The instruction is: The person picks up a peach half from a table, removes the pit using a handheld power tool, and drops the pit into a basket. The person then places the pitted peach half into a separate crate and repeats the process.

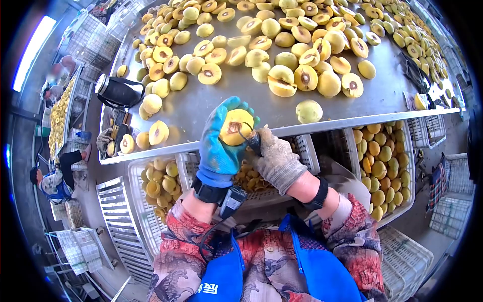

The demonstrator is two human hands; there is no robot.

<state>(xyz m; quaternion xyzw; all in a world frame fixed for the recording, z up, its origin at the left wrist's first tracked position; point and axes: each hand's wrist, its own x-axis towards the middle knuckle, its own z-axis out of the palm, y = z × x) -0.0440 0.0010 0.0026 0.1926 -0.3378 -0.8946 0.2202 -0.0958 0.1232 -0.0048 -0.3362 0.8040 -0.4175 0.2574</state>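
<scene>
My left hand (217, 148), in a blue rubber-coated glove, is closed around a yellow peach half (232, 132). The cut face is turned up toward me, with brown around the stone hollow. In a pale knit glove, my right hand (279, 160) grips a small pitting tool (254, 143) with a dark handle. A thin curved loop from it touches the peach at the hollow's right side. Both hands are just over the near edge of the metal table (201, 110). A lone peach half (309, 111) lies cut side down ahead of my right hand.
Many halved peaches (307, 78) are heaped across the table. A black thermos (119, 90) lies at its left. Below the edge are crates of peaches (385, 166) at right and left (163, 183). Another person (55, 183) sits far left.
</scene>
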